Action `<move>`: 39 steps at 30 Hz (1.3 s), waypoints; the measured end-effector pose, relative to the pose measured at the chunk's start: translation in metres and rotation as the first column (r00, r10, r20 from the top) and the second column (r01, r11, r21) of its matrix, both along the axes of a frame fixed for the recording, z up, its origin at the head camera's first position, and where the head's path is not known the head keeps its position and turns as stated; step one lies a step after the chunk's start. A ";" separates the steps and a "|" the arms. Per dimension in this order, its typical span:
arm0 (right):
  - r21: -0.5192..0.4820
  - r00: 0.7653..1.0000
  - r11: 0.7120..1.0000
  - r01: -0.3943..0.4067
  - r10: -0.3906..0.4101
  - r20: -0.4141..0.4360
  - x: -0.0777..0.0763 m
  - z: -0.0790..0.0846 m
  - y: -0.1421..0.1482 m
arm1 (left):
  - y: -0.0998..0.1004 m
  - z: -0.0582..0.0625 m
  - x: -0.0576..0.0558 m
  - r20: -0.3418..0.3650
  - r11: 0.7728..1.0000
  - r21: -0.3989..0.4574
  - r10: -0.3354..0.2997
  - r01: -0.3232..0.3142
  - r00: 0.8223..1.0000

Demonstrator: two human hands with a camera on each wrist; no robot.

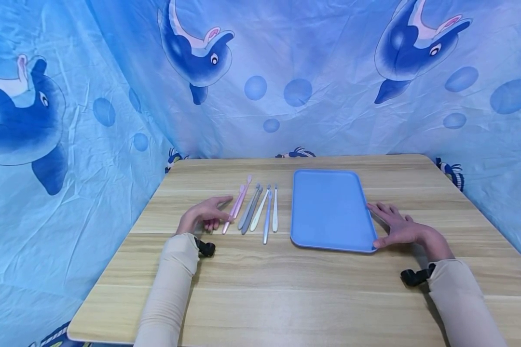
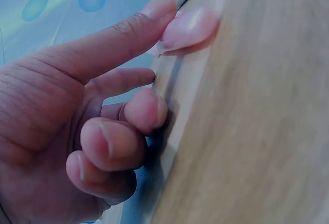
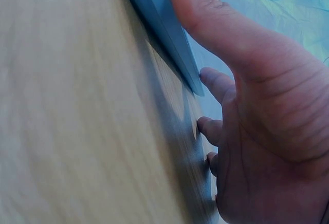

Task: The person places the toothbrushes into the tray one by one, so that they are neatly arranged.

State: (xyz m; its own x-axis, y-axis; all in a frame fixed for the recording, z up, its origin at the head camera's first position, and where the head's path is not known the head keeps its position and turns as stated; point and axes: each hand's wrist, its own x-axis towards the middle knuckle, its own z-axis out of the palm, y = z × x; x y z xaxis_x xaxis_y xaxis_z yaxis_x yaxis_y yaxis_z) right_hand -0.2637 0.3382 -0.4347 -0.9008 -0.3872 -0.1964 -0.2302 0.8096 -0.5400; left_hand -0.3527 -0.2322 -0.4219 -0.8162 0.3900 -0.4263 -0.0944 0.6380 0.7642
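My left hand (image 1: pixel 205 212) is at the left end of a row of toothbrushes. Its thumb touches the handle of the outermost pink toothbrush (image 1: pixel 226 228), and the index finger stretches forward beside that brush. In the left wrist view the thumb meets the rounded pink handle end, while other fingers are bent over the tabletop. My right hand (image 1: pixel 398 228) is spread against the right side of a blue tray (image 1: pixel 330 248). The thumb is on the tray's near right corner; the index fingertip reaches its right edge. A second pink toothbrush lies alongside the first.
Right of the pink pair lie grey toothbrushes (image 1: pixel 253 210), a blue one (image 1: pixel 267 226) and pale ones (image 1: pixel 275 212), heads pointing away. All rest on a wooden table (image 1: pixel 260 299). A blue dolphin-print curtain (image 1: pixel 260 43) hangs behind and at the sides.
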 end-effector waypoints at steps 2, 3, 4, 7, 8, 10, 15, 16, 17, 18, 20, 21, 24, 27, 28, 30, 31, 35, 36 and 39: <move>-0.003 1.000 1.000 0.000 0.000 0.001 0.000 0.001 0.000 | 0.000 0.001 0.000 0.002 1.000 0.004 -0.001 0.001 1.000; -0.004 1.000 1.000 0.000 0.000 0.002 0.001 0.001 0.000 | 0.000 0.001 0.001 0.004 1.000 0.007 0.000 0.000 1.000; -0.005 1.000 1.000 0.000 0.000 0.003 0.001 0.001 -0.001 | 0.000 0.001 0.001 0.007 1.000 0.009 0.000 0.000 1.000; -0.008 1.000 1.000 0.001 -0.001 0.006 0.001 0.002 -0.001 | 0.000 0.002 0.002 0.012 1.000 0.016 0.002 -0.002 1.000; -0.007 1.000 1.000 0.001 -0.001 0.007 0.001 0.002 -0.001 | 0.000 0.002 0.002 0.012 1.000 0.015 0.002 -0.002 1.000; -0.007 1.000 1.000 0.001 -0.001 0.007 0.001 0.002 -0.001 | 0.000 0.002 0.002 0.009 1.000 0.012 -0.002 0.002 1.000; -0.007 1.000 1.000 0.002 -0.002 0.009 0.001 0.003 -0.001 | 0.000 0.003 0.002 0.007 1.000 0.009 -0.022 0.022 1.000; -0.006 1.000 1.000 0.003 -0.003 0.009 0.001 0.003 -0.001 | 0.000 0.003 0.002 0.008 1.000 0.009 -0.026 0.026 1.000; -0.005 1.000 1.000 0.003 -0.003 0.007 0.001 0.003 -0.001 | -0.001 0.003 0.002 0.011 1.000 0.010 -0.030 0.030 0.999; -0.004 1.000 1.000 0.003 -0.003 0.007 0.001 0.002 -0.001 | -0.001 0.004 0.002 0.017 0.999 0.012 -0.032 0.032 0.999; -0.006 1.000 1.000 0.003 -0.003 0.006 0.001 0.002 -0.001 | 0.000 0.004 0.002 0.026 0.999 0.012 -0.040 0.039 0.999; -0.006 1.000 1.000 0.003 -0.003 0.007 0.001 0.002 -0.001 | 0.000 0.004 0.002 0.032 0.999 0.011 -0.043 0.043 0.999; -0.006 1.000 1.000 0.005 -0.005 0.011 0.001 0.002 -0.001 | 0.000 0.004 0.002 0.051 0.999 0.009 -0.047 0.047 0.998; 0.000 1.000 1.000 0.005 -0.005 0.012 0.001 0.002 -0.001 | 0.001 0.004 0.003 0.064 0.999 0.006 -0.050 0.050 0.997; 0.001 1.000 1.000 0.005 -0.005 0.012 0.001 0.002 -0.002 | 0.001 0.004 0.003 0.065 0.999 0.006 -0.051 0.051 0.997; -0.001 1.000 1.000 0.005 -0.005 0.014 0.001 0.002 -0.001 | 0.002 0.005 0.004 0.063 0.999 0.005 -0.054 0.054 0.997; -0.002 1.000 1.000 0.006 -0.006 0.015 0.001 0.002 -0.002 | 0.002 0.005 0.004 0.062 0.998 0.007 -0.056 0.055 0.997; -0.007 1.000 1.000 0.006 -0.006 0.016 0.002 0.003 -0.001 | 0.002 0.005 0.005 0.045 0.998 0.013 -0.060 0.060 0.997; -0.007 1.000 1.000 0.006 -0.006 0.015 0.002 0.003 -0.001 | 0.002 0.005 0.005 0.041 0.998 0.015 -0.061 0.060 0.997; -0.006 1.000 1.000 0.003 -0.003 0.012 0.001 0.003 -0.001 | 0.001 0.004 0.004 0.031 0.998 0.017 -0.068 0.068 0.997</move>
